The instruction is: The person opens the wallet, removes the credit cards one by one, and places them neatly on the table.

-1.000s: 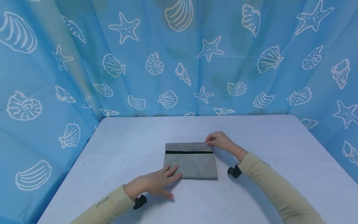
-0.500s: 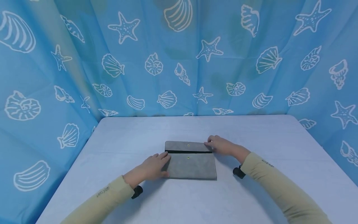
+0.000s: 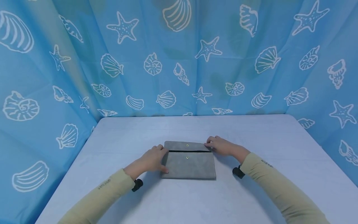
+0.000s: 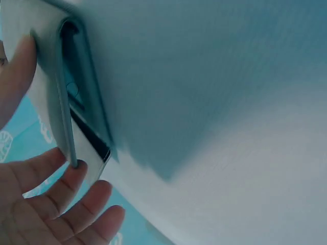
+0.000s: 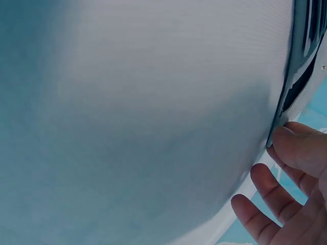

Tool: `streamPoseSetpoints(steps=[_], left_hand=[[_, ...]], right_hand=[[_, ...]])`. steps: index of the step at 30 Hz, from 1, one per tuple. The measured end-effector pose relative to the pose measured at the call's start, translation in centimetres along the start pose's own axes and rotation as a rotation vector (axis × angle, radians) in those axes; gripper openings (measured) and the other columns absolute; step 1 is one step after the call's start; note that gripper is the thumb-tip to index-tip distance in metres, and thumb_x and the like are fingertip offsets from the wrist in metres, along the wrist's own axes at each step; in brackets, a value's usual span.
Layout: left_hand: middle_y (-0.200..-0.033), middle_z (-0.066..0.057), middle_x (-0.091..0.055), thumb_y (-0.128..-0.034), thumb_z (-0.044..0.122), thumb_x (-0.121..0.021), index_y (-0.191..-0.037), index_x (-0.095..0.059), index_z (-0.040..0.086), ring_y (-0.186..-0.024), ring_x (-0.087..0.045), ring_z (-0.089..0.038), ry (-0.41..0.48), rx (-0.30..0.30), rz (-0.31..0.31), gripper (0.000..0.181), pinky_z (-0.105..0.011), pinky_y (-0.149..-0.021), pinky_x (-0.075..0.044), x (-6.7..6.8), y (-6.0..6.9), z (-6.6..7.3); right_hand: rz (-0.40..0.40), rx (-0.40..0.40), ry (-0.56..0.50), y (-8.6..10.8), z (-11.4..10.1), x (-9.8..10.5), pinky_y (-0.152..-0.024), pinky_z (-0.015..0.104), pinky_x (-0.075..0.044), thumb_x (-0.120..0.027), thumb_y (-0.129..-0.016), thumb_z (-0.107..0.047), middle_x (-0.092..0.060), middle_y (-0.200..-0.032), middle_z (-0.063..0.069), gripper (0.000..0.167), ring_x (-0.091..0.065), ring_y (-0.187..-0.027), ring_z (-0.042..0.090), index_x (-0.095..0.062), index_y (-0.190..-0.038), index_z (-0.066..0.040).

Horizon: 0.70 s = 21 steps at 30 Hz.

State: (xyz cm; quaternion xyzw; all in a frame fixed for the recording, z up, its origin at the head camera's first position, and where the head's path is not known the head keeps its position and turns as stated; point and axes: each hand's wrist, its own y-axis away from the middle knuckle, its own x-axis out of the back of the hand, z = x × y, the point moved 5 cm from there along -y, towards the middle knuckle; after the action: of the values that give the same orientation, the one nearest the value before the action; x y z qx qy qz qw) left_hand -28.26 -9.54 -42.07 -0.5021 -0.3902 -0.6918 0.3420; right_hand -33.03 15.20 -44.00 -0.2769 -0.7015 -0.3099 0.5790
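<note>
A flat grey wallet (image 3: pixel 193 166) lies on the table with its flap (image 3: pixel 179 145) folded back on the far side. One gold snap shows on the flap and another on the front panel; a dark band runs between them. My left hand (image 3: pixel 152 159) grips the left end of the front panel, thumb on its face and fingertips at its upper edge. In the left wrist view the panel stands slightly apart from the back, and the inside (image 4: pixel 76 81) shows. My right hand (image 3: pixel 221 145) pinches the flap's right corner between thumb and forefinger, the other fingers apart from it.
A white cloth covers the table (image 3: pixel 179 202). Behind it and at both sides hangs a blue curtain (image 3: pixel 173 46) with white shells and starfish. A small black camera is strapped under each wrist.
My left hand has moved from lying flat on the lower left of the front panel up to its left edge and now grips it. My right hand stays at the flap corner.
</note>
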Motion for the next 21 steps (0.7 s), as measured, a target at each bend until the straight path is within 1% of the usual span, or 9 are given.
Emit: streamPoseSetpoints(steps=[4, 6, 8, 10, 13, 16, 19, 21], left_hand=[[-0.111, -0.011, -0.054, -0.0752, 0.037, -0.073, -0.122, -0.055, 0.005, -0.092, -0.053, -0.020, 0.019, 0.006, 0.035, 0.060, -0.035, -0.081, -0.048, 1.1, 0.0, 0.0], [-0.105, -0.008, -0.057, -0.0781, 0.032, -0.072, -0.117, -0.058, 0.007, -0.088, -0.054, -0.018, 0.042, -0.006, 0.045, 0.048, -0.033, -0.079, -0.049, 1.7, 0.1, 0.0], [-0.100, -0.005, -0.060, -0.0796, 0.026, -0.071, -0.111, -0.062, 0.008, -0.085, -0.056, -0.016, 0.081, -0.034, 0.052, 0.037, -0.031, -0.078, -0.050, 2.4, 0.2, -0.2], [-0.097, -0.003, -0.062, -0.0809, 0.018, -0.070, -0.106, -0.065, 0.008, -0.084, -0.057, -0.015, 0.145, -0.080, 0.054, 0.028, -0.029, -0.077, -0.051, 3.0, 0.2, -0.4], [-0.093, -0.002, -0.065, -0.0833, 0.012, -0.066, -0.101, -0.067, 0.007, -0.082, -0.058, -0.014, 0.274, -0.152, 0.016, 0.018, -0.027, -0.075, -0.052, 3.8, 0.3, -1.0], [-0.089, -0.003, -0.066, -0.0860, 0.008, -0.062, -0.099, -0.068, 0.004, -0.077, -0.058, -0.013, 0.420, -0.188, -0.057, 0.015, -0.026, -0.073, -0.051, 4.2, 0.4, -1.6], [-0.087, -0.002, -0.065, -0.0866, 0.008, -0.062, -0.098, -0.068, 0.004, -0.074, -0.057, -0.013, 0.558, -0.183, -0.130, 0.014, -0.027, -0.073, -0.051, 4.1, 0.6, -2.1], [-0.087, -0.003, -0.065, -0.0861, 0.008, -0.062, -0.098, -0.068, 0.003, -0.074, -0.057, -0.015, 0.629, -0.184, -0.173, 0.014, -0.029, -0.074, -0.051, 4.0, 0.8, -2.3]], right_hand=[[-0.012, -0.018, -0.024, 0.0, 0.0, 0.1, -0.086, 0.036, -0.047, -0.055, -0.088, 0.001, -0.055, -0.110, 0.010, 0.037, -0.051, -0.097, 0.023, -0.057, -0.124, -0.004], [-0.016, -0.027, -0.044, 0.0, 0.1, 0.1, -0.085, 0.035, -0.047, -0.055, -0.088, 0.002, -0.055, -0.108, 0.010, 0.036, -0.051, -0.096, 0.022, -0.057, -0.124, -0.003], [-0.017, -0.033, -0.068, 0.0, 0.1, 0.1, -0.084, 0.035, -0.047, -0.055, -0.088, 0.002, -0.056, -0.105, 0.009, 0.036, -0.051, -0.094, 0.021, -0.057, -0.123, -0.002], [-0.012, -0.022, -0.080, 0.0, 0.1, 0.2, -0.081, 0.034, -0.047, -0.055, -0.087, 0.002, -0.057, -0.102, 0.009, 0.034, -0.052, -0.091, 0.020, -0.058, -0.121, 0.000], [-0.013, -0.018, -0.105, 0.0, 0.1, 0.3, -0.082, 0.034, -0.047, -0.055, -0.087, 0.004, -0.057, -0.102, 0.009, 0.033, -0.053, -0.091, 0.021, -0.059, -0.120, 0.001], [-0.020, -0.016, -0.112, 0.0, 0.2, 0.4, -0.082, 0.035, -0.047, -0.054, -0.086, 0.005, -0.058, -0.103, 0.009, 0.033, -0.053, -0.093, 0.022, -0.060, -0.118, 0.001], [-0.029, -0.022, -0.121, 0.1, 0.2, 0.5, -0.083, 0.035, -0.047, -0.054, -0.086, 0.006, -0.058, -0.104, 0.010, 0.034, -0.053, -0.094, 0.023, -0.060, -0.118, 0.001], [-0.033, -0.031, -0.131, 0.1, 0.2, 0.5, -0.084, 0.036, -0.047, -0.053, -0.086, 0.006, -0.057, -0.105, 0.010, 0.034, -0.053, -0.095, 0.023, -0.059, -0.119, 0.001]])
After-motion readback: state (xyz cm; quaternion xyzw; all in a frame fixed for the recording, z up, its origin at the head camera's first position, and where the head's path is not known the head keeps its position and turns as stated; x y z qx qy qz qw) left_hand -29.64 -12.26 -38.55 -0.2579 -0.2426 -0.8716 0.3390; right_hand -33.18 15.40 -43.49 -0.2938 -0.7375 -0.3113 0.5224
